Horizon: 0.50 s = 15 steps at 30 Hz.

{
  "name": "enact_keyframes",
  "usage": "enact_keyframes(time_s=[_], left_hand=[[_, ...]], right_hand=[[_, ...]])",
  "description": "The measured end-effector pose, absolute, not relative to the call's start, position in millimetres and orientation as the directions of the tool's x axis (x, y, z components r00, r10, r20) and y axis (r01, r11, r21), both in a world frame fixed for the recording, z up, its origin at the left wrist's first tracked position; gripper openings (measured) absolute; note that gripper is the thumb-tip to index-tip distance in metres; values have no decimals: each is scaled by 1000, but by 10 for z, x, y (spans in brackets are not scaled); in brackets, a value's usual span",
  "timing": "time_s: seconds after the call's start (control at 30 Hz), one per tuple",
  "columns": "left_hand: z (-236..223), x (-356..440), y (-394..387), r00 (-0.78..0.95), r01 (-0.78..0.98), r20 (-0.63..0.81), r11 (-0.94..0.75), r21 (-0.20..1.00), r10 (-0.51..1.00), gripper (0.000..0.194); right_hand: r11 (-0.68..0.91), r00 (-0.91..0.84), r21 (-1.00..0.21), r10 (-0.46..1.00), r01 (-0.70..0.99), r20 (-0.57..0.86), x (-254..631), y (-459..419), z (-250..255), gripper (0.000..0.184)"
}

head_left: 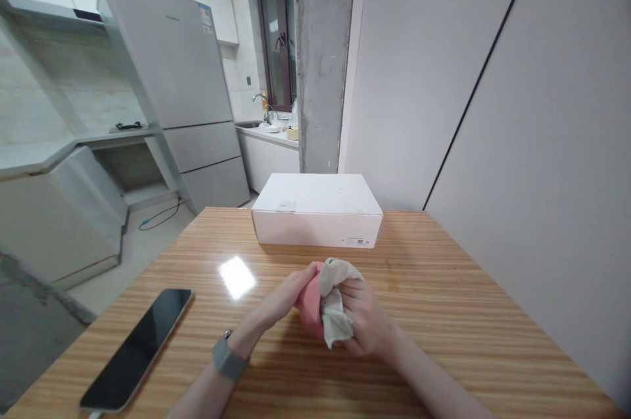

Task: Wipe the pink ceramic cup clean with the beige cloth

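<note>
A pink cup or bowl (309,308) is tipped sideways just above the wooden table, its opening turned to the right. My left hand (282,299) grips it from the left, with the fingers partly hidden behind it. Bunched in my right hand (369,321) is a grey-white cloth (337,319), pressed at the mouth of the pink vessel. My right fingers are curled round the cloth, and their tips are hidden. The inside of the vessel is covered by the cloth and the hand.
A white box (315,228) stands at the table's (434,314) far edge, beyond my hands. On the left lies a black phone (140,346) with a white cable plugged in. Past the table are a grey fridge (172,77), a concrete pillar (323,57) and a kitchen counter.
</note>
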<state>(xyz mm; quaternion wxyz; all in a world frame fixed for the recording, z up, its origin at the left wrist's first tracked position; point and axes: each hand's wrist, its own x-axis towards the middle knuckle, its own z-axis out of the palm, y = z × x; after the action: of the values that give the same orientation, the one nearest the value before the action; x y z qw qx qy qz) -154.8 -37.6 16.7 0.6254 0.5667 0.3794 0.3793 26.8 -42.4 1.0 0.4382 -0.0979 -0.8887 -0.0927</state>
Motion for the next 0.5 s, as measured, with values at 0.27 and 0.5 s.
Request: enact_keyframes(time_s=[0.27, 0.5], left_hand=[[150, -1412, -445, 495, -393, 16, 207, 896, 869, 40], [122, -1419, -370, 530, -477, -140, 431, 766, 836, 57]], right_hand=[[900, -466, -166, 358, 403, 809, 422, -359, 55, 20], [932, -617, 186, 50, 312, 785, 305, -460, 2, 28]])
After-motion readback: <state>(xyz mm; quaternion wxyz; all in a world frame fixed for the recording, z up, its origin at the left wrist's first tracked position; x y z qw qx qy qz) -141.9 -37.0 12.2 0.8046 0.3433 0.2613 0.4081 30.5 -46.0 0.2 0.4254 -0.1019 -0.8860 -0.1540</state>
